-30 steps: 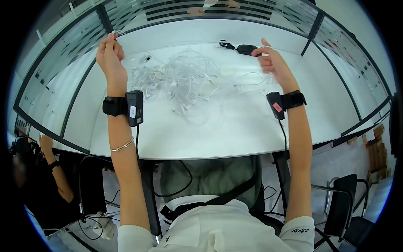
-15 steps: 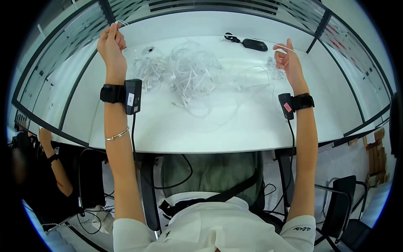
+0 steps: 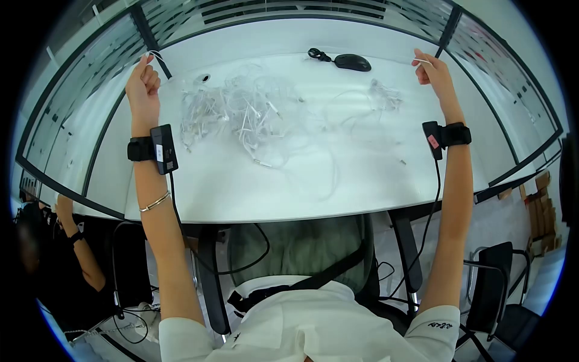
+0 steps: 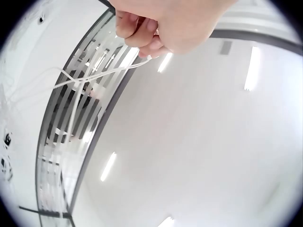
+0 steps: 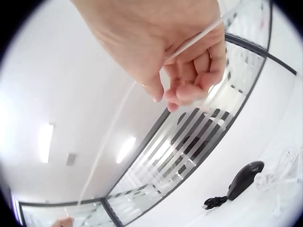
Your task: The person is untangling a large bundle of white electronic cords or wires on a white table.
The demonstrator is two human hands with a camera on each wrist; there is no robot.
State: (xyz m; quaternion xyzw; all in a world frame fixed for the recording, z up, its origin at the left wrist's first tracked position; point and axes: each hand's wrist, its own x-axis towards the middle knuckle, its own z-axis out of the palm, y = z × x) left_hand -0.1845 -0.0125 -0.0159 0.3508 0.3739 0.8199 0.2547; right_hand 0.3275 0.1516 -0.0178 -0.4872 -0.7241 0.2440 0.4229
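Note:
At the far left of the desk, my left hand [image 3: 143,90] is raised and pinches a thin white cable [image 4: 109,72] at its fingertips; strands hang from it toward the desk in the left wrist view. My right hand [image 3: 436,75] is up at the far right with curled fingers. A white cable [image 5: 199,38] runs across its palm and between thumb and fingers, then stretches away toward the other hand. Between the hands, a tangled pile of white cables [image 3: 241,111] with small metal-tipped plugs lies on the desk. Closer to the right hand sits a smaller white cable bunch [image 3: 385,96].
A black mouse [image 3: 353,62] with its cord bundled lies at the back of the white desk [image 3: 289,196]. Low partitions with striped glass [image 3: 289,11] enclose the desk. Another person's arm [image 3: 84,253] shows at lower left, and a black chair [image 3: 490,289] stands at lower right.
My right hand has moved right, away from the mouse, with the cable across it. The left hand has shifted slightly left, still pinching. The small cable bunch now shows uncovered.

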